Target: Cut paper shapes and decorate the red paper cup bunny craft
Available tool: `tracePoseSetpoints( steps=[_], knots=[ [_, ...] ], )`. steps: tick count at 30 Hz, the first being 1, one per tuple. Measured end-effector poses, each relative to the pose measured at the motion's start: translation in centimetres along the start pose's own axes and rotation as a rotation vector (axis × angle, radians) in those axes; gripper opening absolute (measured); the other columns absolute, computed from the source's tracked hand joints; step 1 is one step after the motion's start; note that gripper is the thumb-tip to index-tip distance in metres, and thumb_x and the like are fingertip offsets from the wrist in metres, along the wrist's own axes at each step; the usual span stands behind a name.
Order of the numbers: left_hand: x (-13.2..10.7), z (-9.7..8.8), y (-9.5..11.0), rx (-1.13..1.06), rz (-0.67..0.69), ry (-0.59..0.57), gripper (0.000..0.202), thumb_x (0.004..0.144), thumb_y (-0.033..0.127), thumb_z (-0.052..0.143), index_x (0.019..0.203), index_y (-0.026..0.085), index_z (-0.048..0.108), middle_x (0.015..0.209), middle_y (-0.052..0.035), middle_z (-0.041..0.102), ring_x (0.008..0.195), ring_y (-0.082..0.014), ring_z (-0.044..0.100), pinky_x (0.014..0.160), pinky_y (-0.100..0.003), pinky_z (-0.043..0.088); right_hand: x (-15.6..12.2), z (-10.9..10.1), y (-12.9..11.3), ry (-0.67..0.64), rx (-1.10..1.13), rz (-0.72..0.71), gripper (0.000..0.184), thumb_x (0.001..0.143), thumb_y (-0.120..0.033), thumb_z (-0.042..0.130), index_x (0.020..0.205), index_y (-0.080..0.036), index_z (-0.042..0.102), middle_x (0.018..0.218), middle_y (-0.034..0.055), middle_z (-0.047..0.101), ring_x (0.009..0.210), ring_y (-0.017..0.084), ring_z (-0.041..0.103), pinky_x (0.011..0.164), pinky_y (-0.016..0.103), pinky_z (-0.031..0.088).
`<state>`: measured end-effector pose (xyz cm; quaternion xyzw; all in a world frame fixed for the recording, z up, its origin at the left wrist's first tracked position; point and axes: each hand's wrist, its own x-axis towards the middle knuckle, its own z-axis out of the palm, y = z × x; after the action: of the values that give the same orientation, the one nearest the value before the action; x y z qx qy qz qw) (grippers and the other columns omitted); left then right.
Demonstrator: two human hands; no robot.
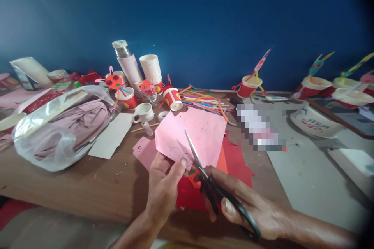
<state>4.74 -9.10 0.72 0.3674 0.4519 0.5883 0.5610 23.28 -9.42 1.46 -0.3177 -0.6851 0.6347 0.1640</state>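
Note:
My left hand pinches the near edge of a pink sheet of paper, thumb on top. Two pencilled circles show on the sheet close to that thumb. In my right hand is a pair of black-handled scissors, with the fingers through the loops. One blade lies over the pink paper beside the right-hand circle; the other blade is hidden, so I cannot tell whether it cuts into the sheet. Under the pink sheet lie red paper and a strip of orange paper.
Behind the paper are a white mug, colourful pipe cleaners, a flask and stacked paper cups. A plastic bag lies at the left. Decorated red cups stand along the blue wall, with a white bowl at the right.

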Motion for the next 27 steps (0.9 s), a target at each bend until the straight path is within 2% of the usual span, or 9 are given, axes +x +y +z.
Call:
tracePoseSetpoints(
  steps=[7, 14, 27],
  knots=[
    [0.21, 0.53, 0.34, -0.074, 0.005, -0.004, 0.004, 0.076, 0.016, 0.062, 0.073, 0.017, 0.059, 0.059, 0.0030, 0.055, 0.052, -0.0093, 0.047, 0.052, -0.020, 0.040, 0.31, -0.03, -0.08, -0.007, -0.005, 0.008, 0.036, 0.087, -0.046, 0.045, 0.109, -0.018, 0.045, 0.086, 0.0039, 0.058, 0.076, 0.016, 0.055, 0.067, 0.028, 0.043],
    [0.24, 0.69, 0.36, -0.120, -0.014, -0.007, 0.004, 0.075, 0.015, 0.061, 0.076, 0.018, 0.058, 0.061, 0.0030, 0.056, 0.053, -0.0090, 0.048, 0.053, -0.021, 0.040, 0.51, 0.19, 0.02, 0.004, 0.018, 0.013, 0.019, 0.085, -0.033, 0.046, 0.098, -0.019, 0.042, 0.081, 0.0021, 0.057, 0.071, 0.015, 0.053, 0.062, 0.026, 0.040],
    [0.40, 0.18, -0.18, -0.094, 0.001, -0.035, 0.005, 0.079, 0.016, 0.060, 0.078, 0.016, 0.055, 0.063, 0.0035, 0.055, 0.056, -0.0074, 0.047, 0.054, -0.020, 0.040, 0.89, 0.55, 0.23, 0.026, 0.122, -0.002, 0.017, 0.083, -0.029, 0.050, 0.094, -0.019, 0.042, 0.073, -0.0011, 0.051, 0.062, 0.011, 0.046, 0.056, 0.022, 0.034]
  ],
)
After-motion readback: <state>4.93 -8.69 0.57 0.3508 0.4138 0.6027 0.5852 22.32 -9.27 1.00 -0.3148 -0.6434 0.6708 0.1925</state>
